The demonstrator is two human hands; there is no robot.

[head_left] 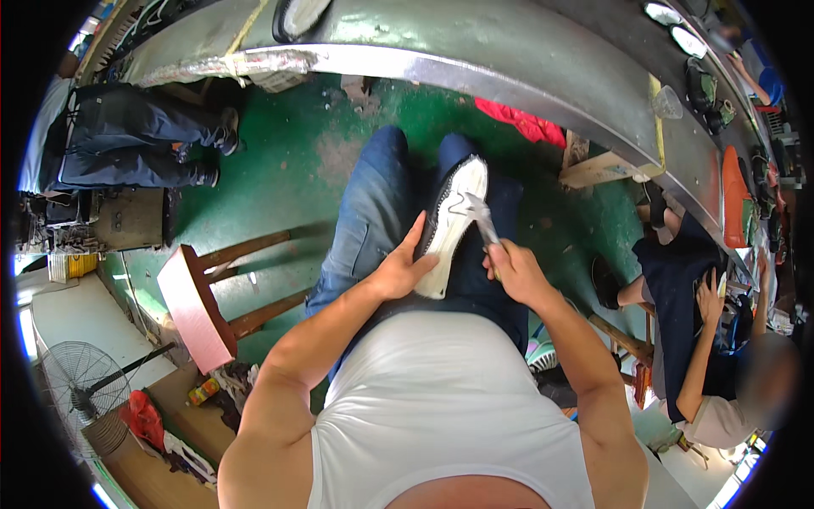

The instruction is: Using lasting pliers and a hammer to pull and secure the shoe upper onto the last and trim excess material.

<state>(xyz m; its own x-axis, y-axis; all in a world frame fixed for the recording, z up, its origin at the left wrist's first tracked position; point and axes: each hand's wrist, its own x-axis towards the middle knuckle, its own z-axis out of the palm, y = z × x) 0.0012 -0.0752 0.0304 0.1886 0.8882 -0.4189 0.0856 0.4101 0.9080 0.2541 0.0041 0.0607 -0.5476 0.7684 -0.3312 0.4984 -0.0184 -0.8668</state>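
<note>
A dark shoe (452, 222) lies sole up across my thighs, toe pointing away from me. Its underside is whitish, with pale stitching along the dark edge and a thin dark line near the toe half. My left hand (402, 266) grips it from the left near the heel, thumb on the sole and a finger along the side. In my right hand (517, 270) is a hammer (482, 212), fingers closed round its handle. The hammer's metal head is at the sole's right edge; whether it touches is unclear. The shoe's upper is hidden underneath.
A metal-edged workbench (475, 72) curves across ahead, with red cloth (521, 120) beneath. To my left are a wooden stool (199, 305), a fan (83, 394) and a standing person (140, 136). A seated co-worker (678, 314) is at right, near shoes on the bench.
</note>
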